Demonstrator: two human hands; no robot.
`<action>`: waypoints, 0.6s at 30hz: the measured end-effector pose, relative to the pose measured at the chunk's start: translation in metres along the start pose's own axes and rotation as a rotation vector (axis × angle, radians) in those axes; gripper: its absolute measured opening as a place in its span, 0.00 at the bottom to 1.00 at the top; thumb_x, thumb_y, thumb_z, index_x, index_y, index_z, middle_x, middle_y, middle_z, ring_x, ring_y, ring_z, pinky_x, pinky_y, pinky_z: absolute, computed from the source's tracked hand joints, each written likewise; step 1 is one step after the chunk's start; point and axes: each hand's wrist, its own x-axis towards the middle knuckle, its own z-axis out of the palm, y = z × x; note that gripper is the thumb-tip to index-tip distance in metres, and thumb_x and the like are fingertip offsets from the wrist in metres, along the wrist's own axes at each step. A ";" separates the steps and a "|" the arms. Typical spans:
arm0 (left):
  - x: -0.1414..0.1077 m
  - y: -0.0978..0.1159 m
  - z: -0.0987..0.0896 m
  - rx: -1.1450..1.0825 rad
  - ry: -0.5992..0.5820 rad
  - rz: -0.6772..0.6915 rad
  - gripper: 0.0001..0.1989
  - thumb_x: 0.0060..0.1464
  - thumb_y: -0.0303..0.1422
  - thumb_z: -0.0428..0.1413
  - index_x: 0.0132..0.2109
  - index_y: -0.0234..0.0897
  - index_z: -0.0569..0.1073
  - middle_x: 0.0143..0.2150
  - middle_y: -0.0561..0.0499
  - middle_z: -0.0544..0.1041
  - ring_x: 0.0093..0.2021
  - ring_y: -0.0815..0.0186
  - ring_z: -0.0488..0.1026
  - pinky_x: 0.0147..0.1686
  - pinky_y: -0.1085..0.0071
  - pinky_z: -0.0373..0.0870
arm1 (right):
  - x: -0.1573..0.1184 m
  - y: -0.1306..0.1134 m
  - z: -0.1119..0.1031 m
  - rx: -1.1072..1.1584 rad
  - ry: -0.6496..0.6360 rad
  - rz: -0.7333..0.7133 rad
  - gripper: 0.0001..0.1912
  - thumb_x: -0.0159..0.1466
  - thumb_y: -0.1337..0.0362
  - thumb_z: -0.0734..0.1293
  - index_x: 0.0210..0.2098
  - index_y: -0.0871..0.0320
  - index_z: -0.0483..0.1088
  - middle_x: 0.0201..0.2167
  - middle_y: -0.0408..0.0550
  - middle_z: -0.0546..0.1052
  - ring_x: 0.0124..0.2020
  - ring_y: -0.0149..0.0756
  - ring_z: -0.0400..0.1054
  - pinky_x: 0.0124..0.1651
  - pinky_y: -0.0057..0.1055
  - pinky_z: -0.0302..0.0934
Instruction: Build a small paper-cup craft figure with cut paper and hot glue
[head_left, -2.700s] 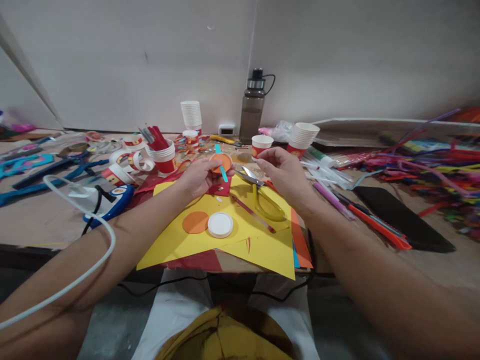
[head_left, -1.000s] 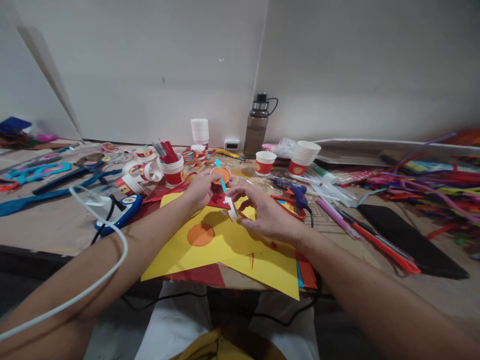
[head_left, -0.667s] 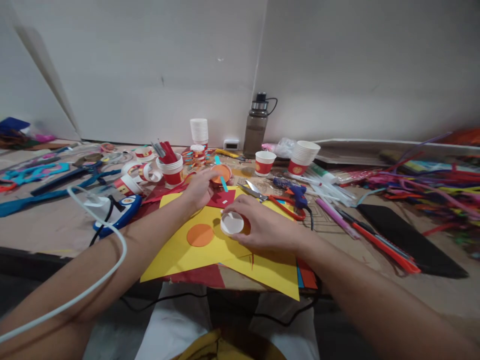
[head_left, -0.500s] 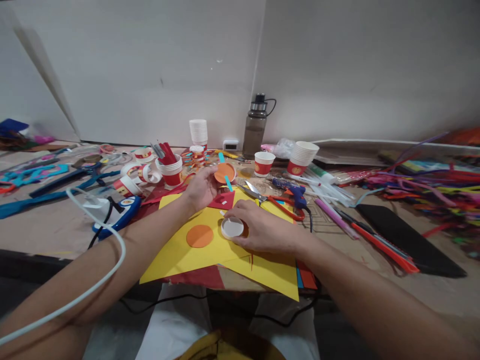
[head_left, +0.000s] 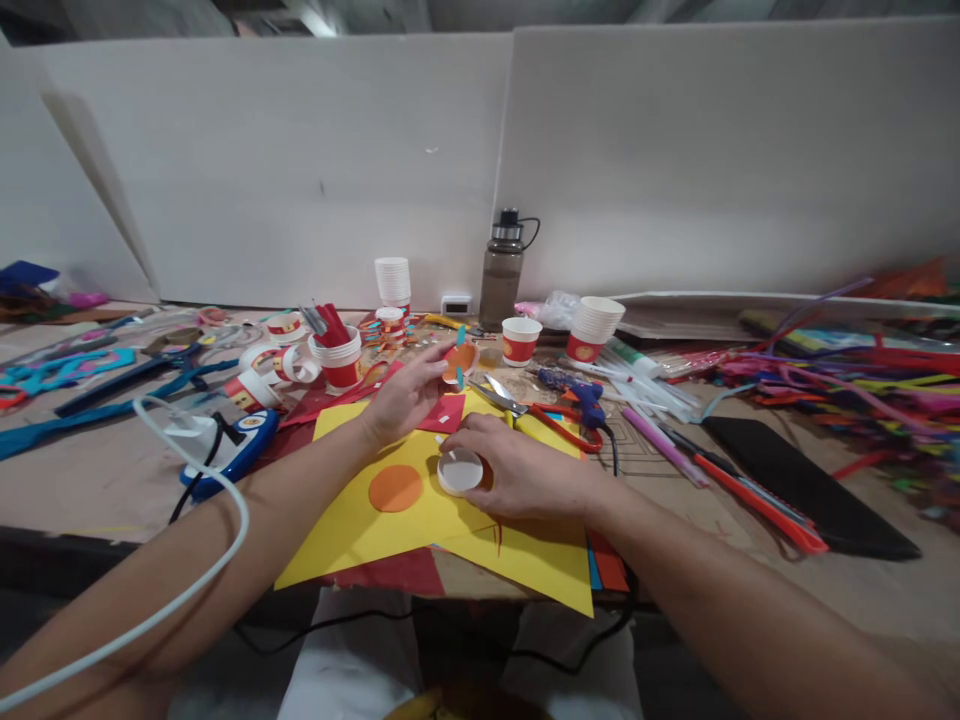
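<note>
My left hand (head_left: 401, 398) grips a round orange disc (head_left: 469, 358) by its left edge. A teal strip (head_left: 460, 343) crosses the disc and sticks out above and below it. Lower and nearer, my right hand (head_left: 525, 470) has its fingers around a shallow white cup bottom (head_left: 460, 472), its hollow side facing up, just over the yellow paper (head_left: 337, 535). An orange paper circle (head_left: 395, 488) lies flat on that paper, left of the cup bottom. Behind my right hand is a small red paper piece (head_left: 442, 413).
Scissors (head_left: 517, 408) and a blue glue gun (head_left: 589, 395) lie right of the paper. Paper cups (head_left: 520, 342), a bottle (head_left: 501, 285) and a pen-filled cup (head_left: 337, 360) stand behind. A white cable (head_left: 232, 560) crosses my left forearm; a power strip (head_left: 240, 455) lies left.
The orange disc in my left hand has turned, its teal strip now nearly upright. My right hand keeps the cup bottom in about the same place. The view has tilted up slightly.
</note>
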 end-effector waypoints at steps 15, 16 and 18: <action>0.001 -0.001 -0.002 -0.078 0.016 0.005 0.16 0.49 0.34 0.64 0.46 0.38 0.73 0.43 0.49 0.78 0.41 0.67 0.77 0.40 0.71 0.73 | -0.008 0.026 -0.039 -0.013 0.475 0.340 0.14 0.66 0.57 0.61 0.43 0.58 0.72 0.40 0.52 0.77 0.38 0.37 0.70 0.41 0.33 0.63; 0.001 0.001 -0.002 -0.089 0.018 -0.004 0.16 0.50 0.35 0.64 0.45 0.37 0.73 0.43 0.49 0.78 0.42 0.66 0.77 0.39 0.72 0.73 | -0.013 0.034 -0.047 -0.111 0.559 0.469 0.15 0.67 0.57 0.59 0.42 0.58 0.73 0.38 0.52 0.77 0.37 0.39 0.71 0.40 0.34 0.62; 0.001 0.004 -0.001 -0.106 0.012 -0.007 0.14 0.51 0.35 0.63 0.45 0.37 0.72 0.44 0.48 0.78 0.43 0.65 0.77 0.40 0.72 0.74 | -0.023 0.055 -0.060 -0.376 0.621 0.722 0.16 0.66 0.56 0.59 0.39 0.60 0.74 0.37 0.57 0.78 0.39 0.45 0.71 0.40 0.38 0.61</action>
